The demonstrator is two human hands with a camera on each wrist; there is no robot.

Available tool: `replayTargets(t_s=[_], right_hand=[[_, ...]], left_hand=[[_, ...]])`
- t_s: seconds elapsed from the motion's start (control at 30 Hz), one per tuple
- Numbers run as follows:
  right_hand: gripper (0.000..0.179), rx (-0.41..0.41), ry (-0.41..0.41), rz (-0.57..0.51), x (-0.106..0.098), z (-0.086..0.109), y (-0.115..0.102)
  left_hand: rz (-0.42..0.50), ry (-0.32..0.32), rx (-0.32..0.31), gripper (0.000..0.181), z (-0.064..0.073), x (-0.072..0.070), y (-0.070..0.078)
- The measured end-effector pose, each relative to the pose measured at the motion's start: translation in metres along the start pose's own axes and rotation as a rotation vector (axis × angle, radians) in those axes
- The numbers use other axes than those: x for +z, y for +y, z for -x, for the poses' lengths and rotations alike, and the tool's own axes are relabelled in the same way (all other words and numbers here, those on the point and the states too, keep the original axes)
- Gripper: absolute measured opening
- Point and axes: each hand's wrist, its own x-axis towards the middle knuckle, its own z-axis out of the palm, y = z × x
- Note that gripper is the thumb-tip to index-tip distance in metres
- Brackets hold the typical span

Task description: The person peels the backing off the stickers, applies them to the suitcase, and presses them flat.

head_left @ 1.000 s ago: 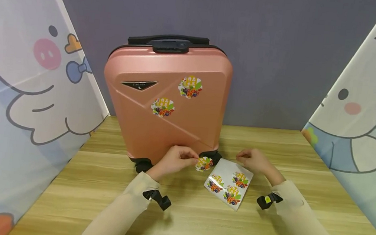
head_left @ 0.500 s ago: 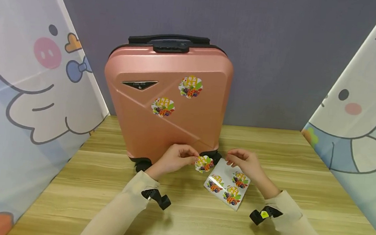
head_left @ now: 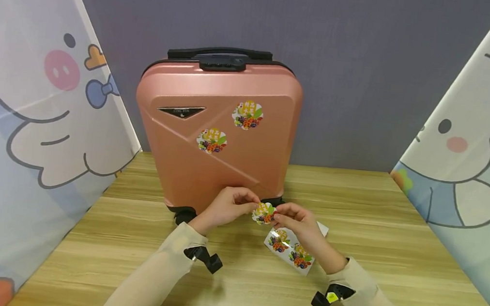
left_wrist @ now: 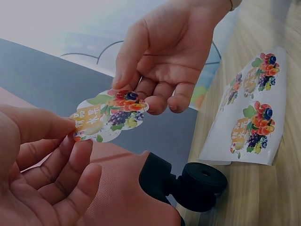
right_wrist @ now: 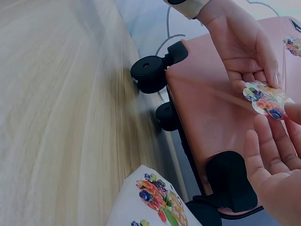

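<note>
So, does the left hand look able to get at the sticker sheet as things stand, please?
Probably not freely: the left hand pinches a loose sticker, and from above the right hand partly covers the sheet.

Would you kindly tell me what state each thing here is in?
Suitcase: upright, closed, two stickers on its front.
Sticker sheet: on the table, bearing three stickers.
Loose sticker: separate from the sheet.
Left hand: pinching the loose sticker.
Right hand: holding the same sticker's opposite edge.

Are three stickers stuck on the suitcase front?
No, the head view shows two on the pink suitcase: an upper sticker and a lower sticker.
</note>
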Motion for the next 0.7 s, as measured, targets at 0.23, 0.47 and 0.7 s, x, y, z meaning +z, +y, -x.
replayTargets(t_s=[0.23,0.47,0.7], right_hand=[[0.011,-0.016,0.053,-0.01,0.004,0.0,0.001],[0.017,-0.041,0.095,-0.037,0.01,-0.002,0.002],[0.019,-0.096,0.13,-0.053,0.015,-0.003,0.005]], left_hand=[[-0.021,0.007,0.004,0.012,-0.001,-0.001,0.0],[-0.05,0.045,0.01,0.02,0.001,-0.001,-0.002],[-0.05,0.077,0.044,0.024,0.002,-0.001,0.002]])
